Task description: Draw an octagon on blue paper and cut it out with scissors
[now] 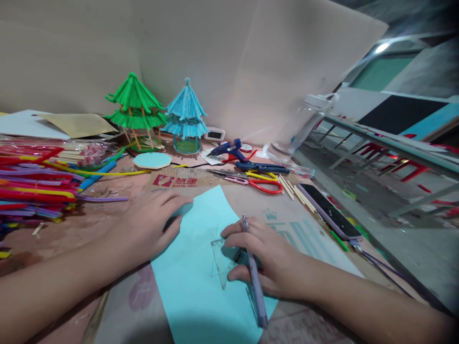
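Observation:
A sheet of light blue paper (190, 267) lies on the covered table in front of me. My left hand (154, 220) rests at its upper left edge, fingers loosely stretched and holding nothing. Over the right part of the sheet, my right hand (254, 253) has a purple pen (256, 286) tucked between its fingers. Its fingertips also touch a small clear set square (218, 263) lying on the paper. Faint pencil-like lines show around the set square. Part of the set square is hidden under the right hand.
Behind stand a green model pavilion (134, 110) and a blue one (186, 119). A blue glue gun (244, 160), red-handled scissors (265, 186), a phone (328, 210) and a clear bottle (297, 126) lie around the back and right. Colourful pipe cleaners (39, 186) pile up left.

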Demonstrator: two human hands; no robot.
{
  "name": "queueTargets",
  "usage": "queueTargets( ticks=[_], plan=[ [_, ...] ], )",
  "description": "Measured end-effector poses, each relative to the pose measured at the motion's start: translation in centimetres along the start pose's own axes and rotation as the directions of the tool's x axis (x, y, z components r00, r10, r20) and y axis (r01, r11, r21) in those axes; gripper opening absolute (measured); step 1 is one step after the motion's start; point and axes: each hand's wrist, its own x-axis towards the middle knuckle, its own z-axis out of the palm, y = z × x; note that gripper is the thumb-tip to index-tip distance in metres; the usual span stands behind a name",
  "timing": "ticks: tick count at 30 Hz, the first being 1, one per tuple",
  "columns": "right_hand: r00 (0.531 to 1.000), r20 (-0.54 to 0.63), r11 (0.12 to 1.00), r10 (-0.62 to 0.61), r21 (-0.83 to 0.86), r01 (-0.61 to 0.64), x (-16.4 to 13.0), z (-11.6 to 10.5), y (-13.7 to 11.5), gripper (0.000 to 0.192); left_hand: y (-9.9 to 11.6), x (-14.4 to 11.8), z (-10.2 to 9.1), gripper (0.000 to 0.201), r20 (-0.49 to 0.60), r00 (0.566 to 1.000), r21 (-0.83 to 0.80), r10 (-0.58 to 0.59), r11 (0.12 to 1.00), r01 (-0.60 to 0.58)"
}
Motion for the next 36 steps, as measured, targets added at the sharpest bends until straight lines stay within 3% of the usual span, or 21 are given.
queueTargets(
  ticks=[3, 6, 11, 14, 19, 25, 32, 36],
  plan=[
    [0.996, -0.06, 0.997, 0.071, -0.011, -0.072, -0.1, 0.3, 0.2, 0.037, 1.7, 0.1, -0.4, 0.027, -0.044, 0.993, 0.06, 0.113, 0.992, -0.111],
    [0.991, -0.088, 0.995, 0.096, -0.03, -0.099, -0.2, 0.5, 0.4, 0.036, 4.9, -0.3, -0.5, 0.031, 0.031, 0.961, 0.009, 0.275, 0.961, -0.276],
    [0.99, -0.119, 0.996, 0.078, -0.024, -0.082, -0.3, 0.7, 0.2, 0.027, 8.4, -0.8, 0.7, 0.036, 0.045, 0.938, 0.018, 0.345, 0.938, -0.346],
    [0.993, -0.104, 0.997, 0.054, -0.056, -0.06, -0.2, 0.6, -0.2, 0.024, 8.4, -0.8, 1.1, 0.043, 0.061, 0.949, 0.084, 0.308, 0.946, -0.313],
    [0.993, -0.1, 0.994, 0.06, -0.087, -0.069, -0.1, 0.4, -0.3, 0.021, 7.7, -0.6, 1.6, 0.046, -0.045, 0.977, 0.223, 0.208, 0.955, -0.193],
    [0.996, 0.015, 0.995, 0.091, -0.049, -0.091, -0.1, 0.1, 0.0, 0.022, 7.1, -0.4, 1.5, 0.042, 0.097, 0.974, 0.194, 0.206, 0.956, -0.221],
    [0.996, 0.09, 1.0, -0.008, 0.028, 0.006, 0.1, -0.5, 0.4, 0.022, 8.2, -1.3, 1.2, 0.048, 0.058, 0.979, 0.238, 0.196, 0.949, -0.205],
    [0.996, 0.07, 0.999, 0.047, -0.005, -0.046, -0.3, -0.2, 0.6, 0.028, 8.6, -1.6, 1.2, 0.04, 0.013, 0.965, 0.243, 0.261, 0.936, -0.256]
  ],
)
